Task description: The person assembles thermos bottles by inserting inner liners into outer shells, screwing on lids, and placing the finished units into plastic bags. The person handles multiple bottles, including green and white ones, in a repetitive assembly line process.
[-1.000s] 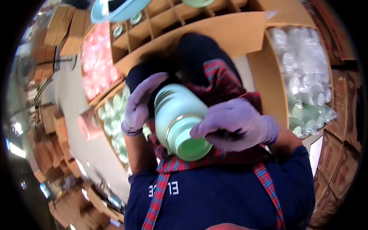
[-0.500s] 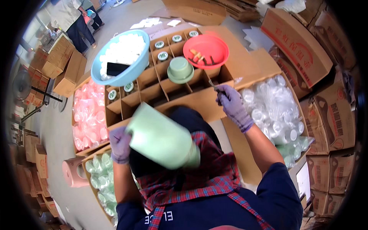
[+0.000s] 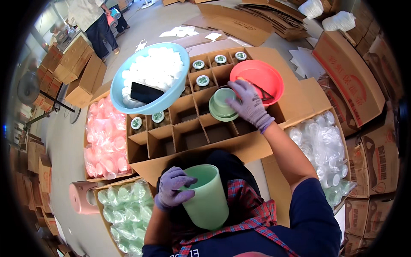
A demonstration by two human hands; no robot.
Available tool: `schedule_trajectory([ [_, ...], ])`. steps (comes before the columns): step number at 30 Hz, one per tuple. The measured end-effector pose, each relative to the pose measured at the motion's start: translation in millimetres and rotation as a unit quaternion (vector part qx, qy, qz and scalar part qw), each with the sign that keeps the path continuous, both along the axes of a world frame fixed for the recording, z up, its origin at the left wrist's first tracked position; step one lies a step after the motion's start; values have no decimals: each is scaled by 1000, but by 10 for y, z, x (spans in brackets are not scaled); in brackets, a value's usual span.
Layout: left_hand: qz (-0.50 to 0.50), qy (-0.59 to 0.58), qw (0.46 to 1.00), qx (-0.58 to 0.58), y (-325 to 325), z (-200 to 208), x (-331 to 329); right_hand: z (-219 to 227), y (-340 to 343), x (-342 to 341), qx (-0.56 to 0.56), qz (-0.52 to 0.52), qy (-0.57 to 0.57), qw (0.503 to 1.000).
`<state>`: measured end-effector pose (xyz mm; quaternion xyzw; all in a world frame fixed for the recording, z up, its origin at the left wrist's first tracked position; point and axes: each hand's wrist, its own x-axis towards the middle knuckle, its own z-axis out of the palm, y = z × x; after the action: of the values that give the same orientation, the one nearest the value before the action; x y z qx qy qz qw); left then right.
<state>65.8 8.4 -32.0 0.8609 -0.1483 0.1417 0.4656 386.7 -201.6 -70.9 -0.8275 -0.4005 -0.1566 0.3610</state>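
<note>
A pale green cylindrical container body point(image 3: 206, 201) stands slightly tilted in my lap, its open mouth upward. My gloved left hand point(image 3: 174, 188) is at its rim, fingers by the opening and thumb against the outer wall. My gloved right hand point(image 3: 248, 105) reaches over the divided carton, thumb and fingers spread beside a green cup-shaped piece with a wide flange point(image 3: 223, 104). That piece rests on the carton's dividers. Just beyond the hand, a red bowl point(image 3: 274, 77) contains slim tools, partly hidden by my fingers.
A blue basin point(image 3: 182, 81) of white pieces, with a black phone point(image 3: 145, 93) on top, sits on the divided carton point(image 3: 201, 147). Bagged pink point(image 3: 107, 141), green point(image 3: 128, 210) and clear parts point(image 3: 317, 141) flank it. A pink stool point(image 3: 79, 197) stands left; another person point(image 3: 96, 28) stands far left.
The green container body has swung from tilted sideways to nearly upright in my lap. My right hand no longer holds the slim tool and has moved to the green flanged piece.
</note>
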Motion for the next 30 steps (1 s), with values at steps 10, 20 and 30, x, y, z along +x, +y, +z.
schedule_trajectory([
  [10, 70, -26, 966, -247, -108, -461, -195, -109, 113, -1, -103, -35, 11, 994],
  [20, 41, -49, 958, -281, -72, -519, -86, 30, 355, -142, -216, -34, -95, 971],
  [30, 31, -43, 964, -262, -7, -453, -83, -260, 1901, 1056, -428, -20, 76, 900],
])
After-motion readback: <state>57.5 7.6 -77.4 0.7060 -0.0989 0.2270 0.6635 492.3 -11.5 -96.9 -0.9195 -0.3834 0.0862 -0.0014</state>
